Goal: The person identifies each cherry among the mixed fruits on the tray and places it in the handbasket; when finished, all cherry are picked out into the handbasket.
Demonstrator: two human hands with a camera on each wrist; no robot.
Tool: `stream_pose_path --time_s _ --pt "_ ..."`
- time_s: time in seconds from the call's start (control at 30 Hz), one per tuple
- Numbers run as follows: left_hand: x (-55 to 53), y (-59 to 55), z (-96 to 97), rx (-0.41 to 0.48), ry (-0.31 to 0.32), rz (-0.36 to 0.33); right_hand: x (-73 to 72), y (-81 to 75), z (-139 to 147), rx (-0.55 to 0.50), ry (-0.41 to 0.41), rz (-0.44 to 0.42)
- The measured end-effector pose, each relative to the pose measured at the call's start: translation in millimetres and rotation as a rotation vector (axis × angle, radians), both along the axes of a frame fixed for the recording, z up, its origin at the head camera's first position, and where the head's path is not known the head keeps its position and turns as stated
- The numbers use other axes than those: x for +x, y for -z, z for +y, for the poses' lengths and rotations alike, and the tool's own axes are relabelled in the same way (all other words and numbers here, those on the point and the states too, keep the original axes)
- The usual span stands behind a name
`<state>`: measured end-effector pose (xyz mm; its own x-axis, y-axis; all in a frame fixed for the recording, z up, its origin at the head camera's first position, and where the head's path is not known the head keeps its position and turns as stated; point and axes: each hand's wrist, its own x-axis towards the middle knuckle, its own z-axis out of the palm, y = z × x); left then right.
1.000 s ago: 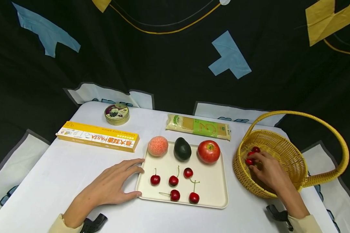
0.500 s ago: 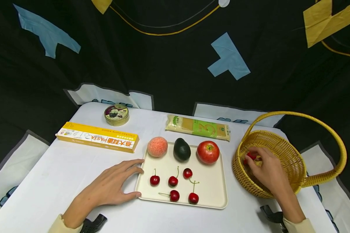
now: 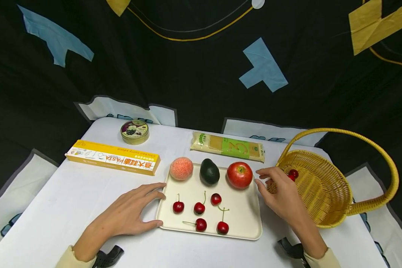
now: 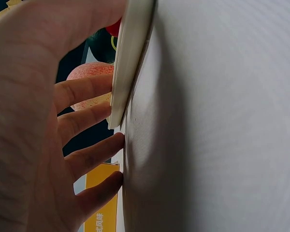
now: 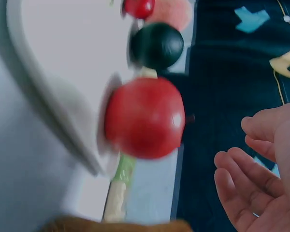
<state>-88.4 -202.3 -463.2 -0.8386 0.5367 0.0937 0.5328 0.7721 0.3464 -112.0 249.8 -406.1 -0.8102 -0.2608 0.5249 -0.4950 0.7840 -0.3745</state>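
Observation:
A cream tray [image 3: 244, 216] bears a pink textured peach-like fruit [image 3: 181, 168], a dark green avocado [image 3: 209, 172], a red apple [image 3: 239, 175] and several stemmed cherries [image 3: 200, 208]. My left hand [image 3: 134, 212] touches the tray's left edge with fingertips and thumb, fingers spread, as the left wrist view [image 4: 87, 116] also shows. Beside the tray's right edge, close to the apple, my right hand [image 3: 283, 193] hovers with fingers loosely bent and nothing between them. It overlaps the front of a yellow wicker basket [image 3: 335, 175], where red cherries [image 3: 293, 174] lie at the left inside.
Behind the tray lies a green-and-tan noodle packet [image 3: 227, 146]. To the left are a yellow pasta box [image 3: 112, 157] and a round tin [image 3: 134, 131]. The basket's tall handle [image 3: 385, 156] arches over its right side. A black curtain hangs behind the white table.
My right hand has come out of the basket and moved left to the tray's right edge, letting go of a red cherry inside. My left hand has stayed at the tray.

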Motion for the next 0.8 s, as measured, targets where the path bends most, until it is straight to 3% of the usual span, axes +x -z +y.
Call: stream_pose_path --time_s 0.4,0.8 --pt "-0.4 -0.5 -0.3 -0.007 0.002 0.000 -0.9 17.1 -43 -0.033 -0.226 -0.062" --pt "0.3 -1.0 -0.6 -0.012 0.003 0.008 11.6 29.0 -71 0.047 -0.203 -0.278"
